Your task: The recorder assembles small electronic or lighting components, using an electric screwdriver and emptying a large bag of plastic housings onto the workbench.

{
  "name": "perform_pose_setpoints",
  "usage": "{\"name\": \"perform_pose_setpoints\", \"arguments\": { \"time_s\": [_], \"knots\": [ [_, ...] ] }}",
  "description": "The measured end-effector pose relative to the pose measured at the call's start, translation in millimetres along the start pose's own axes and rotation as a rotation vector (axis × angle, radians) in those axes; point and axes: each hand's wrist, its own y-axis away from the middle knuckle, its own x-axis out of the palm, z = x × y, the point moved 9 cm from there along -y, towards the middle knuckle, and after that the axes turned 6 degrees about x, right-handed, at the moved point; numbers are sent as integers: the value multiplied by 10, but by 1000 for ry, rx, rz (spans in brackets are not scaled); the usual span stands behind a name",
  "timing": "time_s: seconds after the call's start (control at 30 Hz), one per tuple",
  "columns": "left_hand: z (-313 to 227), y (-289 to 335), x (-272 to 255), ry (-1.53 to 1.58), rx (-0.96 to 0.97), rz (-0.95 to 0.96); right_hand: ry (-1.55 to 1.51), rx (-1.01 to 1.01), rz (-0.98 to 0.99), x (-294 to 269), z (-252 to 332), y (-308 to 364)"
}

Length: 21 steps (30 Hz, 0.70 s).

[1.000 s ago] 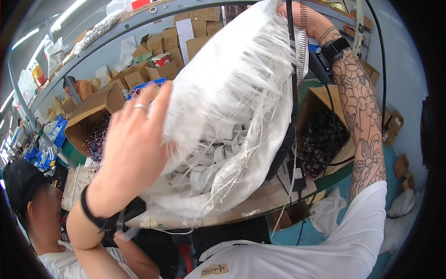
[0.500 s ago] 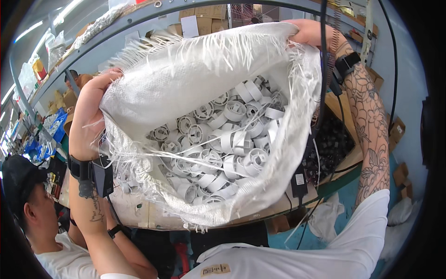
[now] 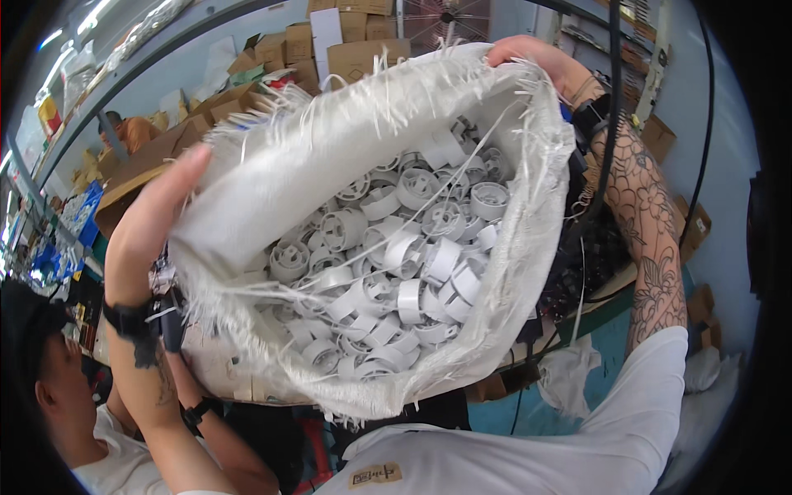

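A white woven plastic sack [image 3: 528,280] with a frayed rim gapes wide in front of me. Inside lies a heap of white round plastic parts [image 3: 417,188], ring-shaped with spoked or ribbed insides. At the far right of the mouth, my right hand [image 3: 540,62] is closed on the sack's rim. My left hand [image 3: 161,202] is at the left side of the mouth, smeared by motion. One of its fingers points up along the rim; the others are hidden, so its grip does not show. Loose white strands stretch across the opening.
A co-worker in a black cap [image 3: 37,355] is close at my left. Right of the sack is a box of dark parts [image 3: 606,256]. Black cables [image 3: 610,124] hang near my right arm. Cardboard boxes [image 3: 367,59] and a fan [image 3: 450,21] are at the back.
The sack has tilted and shifted slightly, and the white parts inside have moved about. My left hand has moved a little left and down, one finger now straighter. My right hand still grips the rim.
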Motion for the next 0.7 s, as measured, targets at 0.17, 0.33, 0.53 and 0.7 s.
{"name": "perform_pose_setpoints", "arguments": {
  "time_s": [0.17,0.33,0.53,0.7],
  "knots": [
    [-229,246,505,-654,393,518,155,-5,-45,61,20,0],
    [291,-87,100,149,-77,201,246,25,40,341,-32,24],
    [350,-232,361,880,-120,158,851,-296,-159,636,298,140],
    [337,-394,406,1063,-107,216,1239,-908,-475,1237,758,617]
  ]
}}
